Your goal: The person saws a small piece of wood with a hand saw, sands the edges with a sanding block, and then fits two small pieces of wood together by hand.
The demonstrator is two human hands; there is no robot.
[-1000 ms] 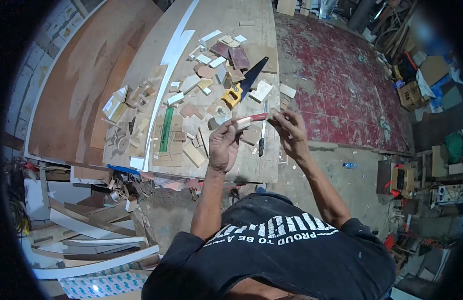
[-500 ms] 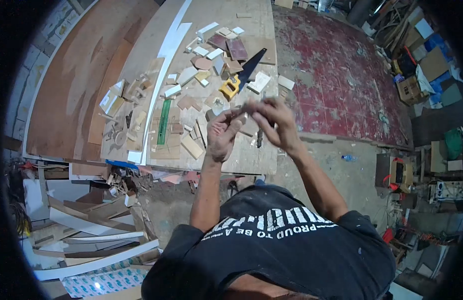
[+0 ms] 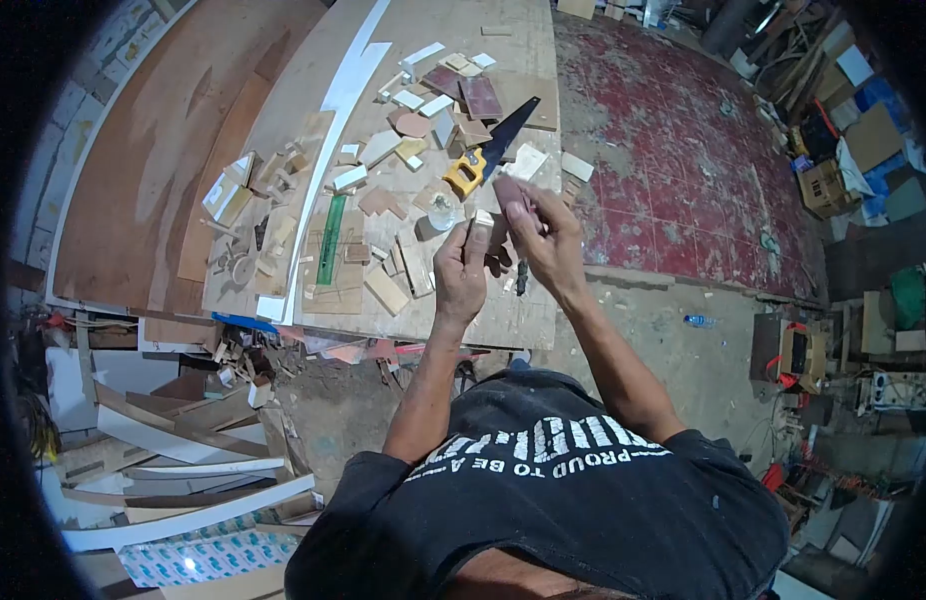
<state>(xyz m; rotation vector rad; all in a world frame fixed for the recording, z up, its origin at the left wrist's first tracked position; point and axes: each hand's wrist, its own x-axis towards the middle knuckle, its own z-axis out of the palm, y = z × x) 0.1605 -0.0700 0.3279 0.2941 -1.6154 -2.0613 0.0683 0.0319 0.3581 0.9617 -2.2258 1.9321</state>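
Note:
My left hand (image 3: pixel 461 278) is closed round a small wooden block (image 3: pixel 482 218), its pale end pointing up past the thumb. Close by on the right, my right hand (image 3: pixel 551 240) pinches a reddish-brown piece of sandpaper (image 3: pixel 510 192), apart from the block. Beyond my hands, a handsaw (image 3: pixel 467 172) with a yellow handle and dark blade lies on the workbench (image 3: pixel 483 325). A small clear container (image 3: pixel 442 212) stands just past my left hand. My palms hide part of the block and the lower part of the sandpaper.
Several wood offcuts (image 3: pixel 380 149) are scattered over the bench. A green ruler (image 3: pixel 332 240) lies to the left, near small wooden assemblies (image 3: pixel 245 270). Long boards (image 3: pixel 153 140) lean at far left. Scrap strips (image 3: pixel 183 450) are piled below; a red tiled surface (image 3: pixel 673 150) is at right.
My hands have moved apart from being close together over the block. The right hand's sandpaper now shows clearly, and the left hand has turned the block upright. The view has shifted slightly.

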